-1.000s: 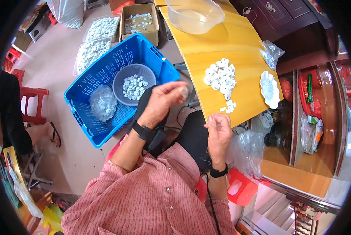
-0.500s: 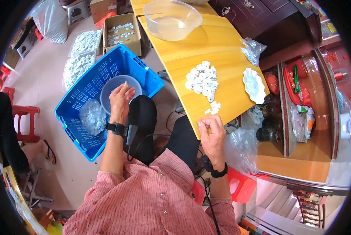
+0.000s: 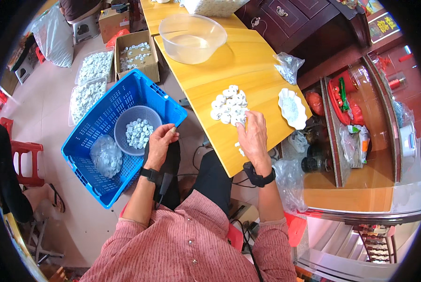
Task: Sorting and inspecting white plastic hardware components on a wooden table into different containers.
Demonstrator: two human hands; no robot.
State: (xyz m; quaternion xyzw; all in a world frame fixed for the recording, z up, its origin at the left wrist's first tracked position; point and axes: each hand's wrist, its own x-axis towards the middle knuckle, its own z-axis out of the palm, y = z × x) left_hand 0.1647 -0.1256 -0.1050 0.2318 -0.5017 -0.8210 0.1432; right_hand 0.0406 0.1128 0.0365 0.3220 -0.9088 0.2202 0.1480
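Observation:
My left hand (image 3: 157, 149) is over my knee, beside the round grey basin (image 3: 122, 123). Its thumb and fingers pinch a small pale piece, too small to name. Small white round pieces (image 3: 139, 133) lie in that basin, which sits inside a blue perforated crate (image 3: 81, 162). Over the yellow table (image 3: 262, 56), my right hand (image 3: 252, 140) reaches to the near edge of a pile of white round pieces (image 3: 228, 103). Its fingers are bent together at the pile; what they grip is hidden. A few small white bits (image 3: 241, 149) lie beside this hand.
A clear plastic bag of pieces (image 3: 106, 157) lies in the crate. On the table are a translucent tub (image 3: 189, 42), a scalloped white dish (image 3: 292, 109) and a clear bag (image 3: 289, 66). Filled trays (image 3: 88, 96) and a cardboard box (image 3: 137, 56) stand beyond the crate. Shelves are at right.
My left hand has moved from above the grey basin to the right, over my knee. My right hand has gone from the table's near edge forward to the pile. The view has shifted slightly.

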